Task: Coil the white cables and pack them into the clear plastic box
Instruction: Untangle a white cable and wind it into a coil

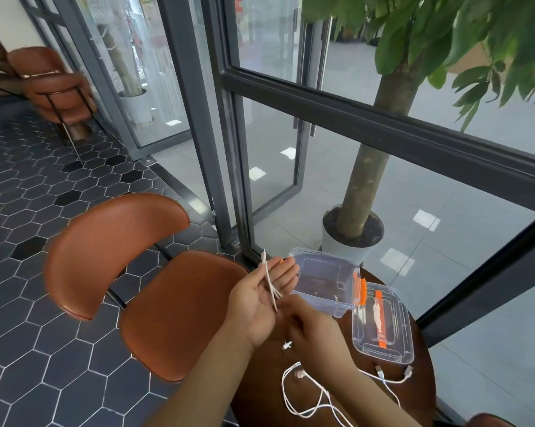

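Surface: round dark wooden tabletop, set close against a dark-framed glass wall.

Clear plastic box: upright and uncovered at the far edge of the tabletop, with orange latches on its sides. Its lid lies flat just beside it along the right edge, with an orange handle across the middle.

Left hand: palm up, fingers straight and apart, held over the far left edge of the tabletop. A white cable lies in several strands across the palm, and one end stands up past the fingers.

Right hand: seen from the back, fingers curled, pinching the strands of the white cable at the heel of the left palm. A small white plug hangs below the two hands.

Loose white cable: in slack loops on the near part of the tabletop. A short white cable curves just in front of the lid, both plugs pointing up.

Room: dark hexagon floor tiles, a few of them black. A brown leather chair stands at the left edge of the table, and a second brown chair is well apart at the far left. A potted tree in a white pot stands beyond the glass, behind the box. A glass door stands ajar.
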The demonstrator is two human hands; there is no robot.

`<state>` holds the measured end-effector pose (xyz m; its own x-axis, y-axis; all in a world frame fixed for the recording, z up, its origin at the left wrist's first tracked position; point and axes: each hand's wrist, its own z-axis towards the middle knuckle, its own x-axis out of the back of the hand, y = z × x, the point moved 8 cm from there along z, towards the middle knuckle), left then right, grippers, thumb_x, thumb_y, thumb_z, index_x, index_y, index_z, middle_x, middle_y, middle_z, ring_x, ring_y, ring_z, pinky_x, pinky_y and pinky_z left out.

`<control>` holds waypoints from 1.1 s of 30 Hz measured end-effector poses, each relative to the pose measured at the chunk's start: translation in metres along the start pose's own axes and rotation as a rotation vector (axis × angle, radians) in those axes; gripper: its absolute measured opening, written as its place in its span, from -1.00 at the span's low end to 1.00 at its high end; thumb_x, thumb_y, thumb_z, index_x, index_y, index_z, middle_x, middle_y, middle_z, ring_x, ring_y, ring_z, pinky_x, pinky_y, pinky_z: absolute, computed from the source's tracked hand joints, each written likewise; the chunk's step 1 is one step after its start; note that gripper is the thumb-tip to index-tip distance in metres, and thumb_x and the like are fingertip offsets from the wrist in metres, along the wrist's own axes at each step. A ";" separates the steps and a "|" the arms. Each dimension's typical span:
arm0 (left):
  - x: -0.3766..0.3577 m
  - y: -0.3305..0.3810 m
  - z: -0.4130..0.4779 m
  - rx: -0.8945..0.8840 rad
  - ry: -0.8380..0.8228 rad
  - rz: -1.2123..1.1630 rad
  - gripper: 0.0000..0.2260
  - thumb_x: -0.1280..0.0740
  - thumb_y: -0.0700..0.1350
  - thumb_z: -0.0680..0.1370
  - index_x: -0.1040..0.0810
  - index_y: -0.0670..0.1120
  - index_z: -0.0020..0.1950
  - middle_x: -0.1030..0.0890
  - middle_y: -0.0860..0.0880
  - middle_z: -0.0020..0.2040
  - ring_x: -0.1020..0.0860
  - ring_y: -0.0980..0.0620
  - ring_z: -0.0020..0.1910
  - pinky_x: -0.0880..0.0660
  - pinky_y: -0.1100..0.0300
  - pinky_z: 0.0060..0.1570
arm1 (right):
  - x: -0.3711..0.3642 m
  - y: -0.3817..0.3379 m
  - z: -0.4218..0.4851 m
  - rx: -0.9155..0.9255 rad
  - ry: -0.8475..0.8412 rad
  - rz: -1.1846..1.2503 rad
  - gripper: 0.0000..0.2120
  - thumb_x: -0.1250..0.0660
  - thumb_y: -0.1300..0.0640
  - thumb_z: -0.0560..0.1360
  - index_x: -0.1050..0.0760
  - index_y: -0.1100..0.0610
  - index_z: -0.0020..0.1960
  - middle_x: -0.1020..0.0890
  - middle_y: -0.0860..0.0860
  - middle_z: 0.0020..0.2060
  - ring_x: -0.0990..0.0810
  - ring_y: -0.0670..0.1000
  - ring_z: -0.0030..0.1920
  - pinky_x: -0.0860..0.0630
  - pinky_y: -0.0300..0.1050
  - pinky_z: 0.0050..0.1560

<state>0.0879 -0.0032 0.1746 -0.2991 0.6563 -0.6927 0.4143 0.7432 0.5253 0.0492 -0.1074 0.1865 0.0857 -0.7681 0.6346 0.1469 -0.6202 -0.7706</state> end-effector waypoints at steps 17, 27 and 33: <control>-0.011 -0.001 -0.017 0.206 -0.314 0.309 -0.70 -0.24 -0.11 0.52 -0.65 -0.31 -0.01 -0.61 -0.17 -0.34 -0.56 0.04 -0.52 -0.53 0.23 -0.46 | 0.030 0.082 0.048 -0.148 -0.417 0.007 -0.82 -0.31 0.10 0.62 -0.62 0.00 -0.14 -0.66 -0.11 -0.31 -0.68 -0.06 -0.24 -0.56 -0.18 -0.11; -0.006 -0.011 -0.019 0.240 -0.437 1.128 -0.70 -0.15 -0.09 0.72 -0.59 -0.24 0.20 -0.72 -0.27 0.02 -0.67 -0.03 -0.36 -0.34 0.29 -0.50 | 0.051 0.020 0.080 -0.236 -0.553 0.185 -0.78 -0.38 0.17 0.49 -0.63 0.30 -0.25 -0.56 0.17 -0.39 -0.51 0.07 -0.38 -0.53 -0.06 -0.22; 0.006 0.000 -0.008 0.010 -0.134 1.010 -0.73 -0.14 -0.09 0.72 -0.61 -0.16 0.13 -0.75 -0.17 -0.04 -0.67 -0.26 -0.08 -0.31 0.24 -0.45 | 0.051 -0.009 0.065 -0.159 -0.299 0.017 -0.90 -0.31 0.13 0.58 -0.58 0.11 -0.07 -0.67 0.04 -0.40 -0.65 0.06 -0.45 -0.68 0.05 -0.22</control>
<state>0.0791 0.0018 0.1740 0.2927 0.9559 0.0224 0.4275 -0.1518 0.8912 0.1162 -0.1307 0.2301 0.3760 -0.7122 0.5928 -0.0102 -0.6429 -0.7659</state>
